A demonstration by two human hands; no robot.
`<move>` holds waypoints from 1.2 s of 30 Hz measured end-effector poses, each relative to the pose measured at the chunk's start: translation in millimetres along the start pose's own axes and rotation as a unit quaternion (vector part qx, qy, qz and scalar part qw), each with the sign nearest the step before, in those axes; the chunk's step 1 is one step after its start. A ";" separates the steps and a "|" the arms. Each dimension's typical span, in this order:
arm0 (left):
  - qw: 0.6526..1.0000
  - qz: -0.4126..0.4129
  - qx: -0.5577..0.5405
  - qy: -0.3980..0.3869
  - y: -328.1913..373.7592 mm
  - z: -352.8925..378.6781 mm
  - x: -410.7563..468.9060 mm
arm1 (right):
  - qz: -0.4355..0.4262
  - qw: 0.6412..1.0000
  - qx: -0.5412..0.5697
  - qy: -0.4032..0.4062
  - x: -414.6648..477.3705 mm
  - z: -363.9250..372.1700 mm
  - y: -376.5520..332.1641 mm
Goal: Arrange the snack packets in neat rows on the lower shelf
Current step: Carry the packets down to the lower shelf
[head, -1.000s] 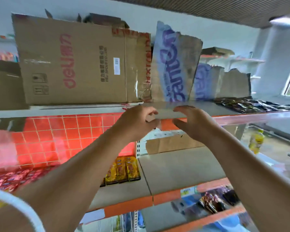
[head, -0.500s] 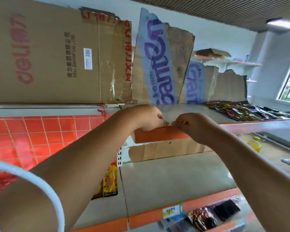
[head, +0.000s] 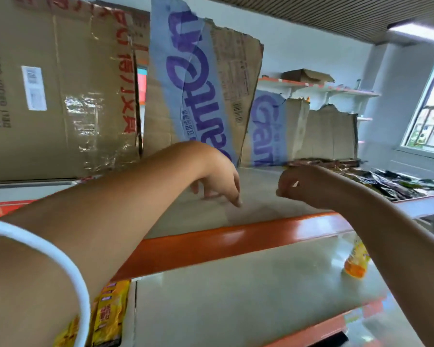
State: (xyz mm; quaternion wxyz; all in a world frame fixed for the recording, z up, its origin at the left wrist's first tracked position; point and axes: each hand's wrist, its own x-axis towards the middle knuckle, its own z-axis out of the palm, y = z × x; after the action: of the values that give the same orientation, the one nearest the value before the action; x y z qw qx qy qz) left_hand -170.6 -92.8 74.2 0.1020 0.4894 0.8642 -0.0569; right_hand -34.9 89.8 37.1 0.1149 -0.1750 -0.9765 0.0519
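Fingers (head: pixel 233 194) of the left hand (head: pixel 218 176) hang loose, tips touching the upper shelf (head: pixel 261 209), while the right hand (head: pixel 302 185) is curled, contents unclear; yellow snack packets (head: pixel 108 314) lie on the lower shelf (head: pixel 236 296), so fetching more probably comes next.

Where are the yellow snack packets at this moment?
The yellow snack packets lie at the head view's bottom left, on the lower shelf, beneath the left forearm and below the orange shelf edge.
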 end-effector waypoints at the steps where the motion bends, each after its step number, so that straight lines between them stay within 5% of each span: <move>1: 1.000 0.003 0.000 -0.009 8.7 -4.8 8.9 | 0.011 1.000 0.018 0.018 5.6 -2.5 18.9; 6: 0.999 0.014 -0.002 -0.030 55.4 -20.8 48.4 | 0.034 0.995 0.089 0.008 24.0 -25.8 84.3; 16: 0.993 0.036 -0.044 0.100 162.2 -45.6 140.8 | -0.053 0.998 0.024 0.028 74.5 -68.2 201.3; 27: 0.979 0.006 -0.119 0.163 167.9 -41.0 219.7 | -0.155 0.955 -0.117 -0.223 127.1 -63.3 222.9; 36: 0.985 -0.039 -0.109 0.132 181.0 -34.0 220.4 | -0.204 0.971 -0.041 -0.121 129.7 -43.8 233.5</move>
State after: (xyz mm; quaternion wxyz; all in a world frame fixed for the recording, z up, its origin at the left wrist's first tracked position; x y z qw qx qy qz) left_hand -129.7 191.0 56.4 0.0374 0.4450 0.8893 0.0984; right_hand -65.6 356.2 73.2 -0.0029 0.0312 -0.9995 0.0081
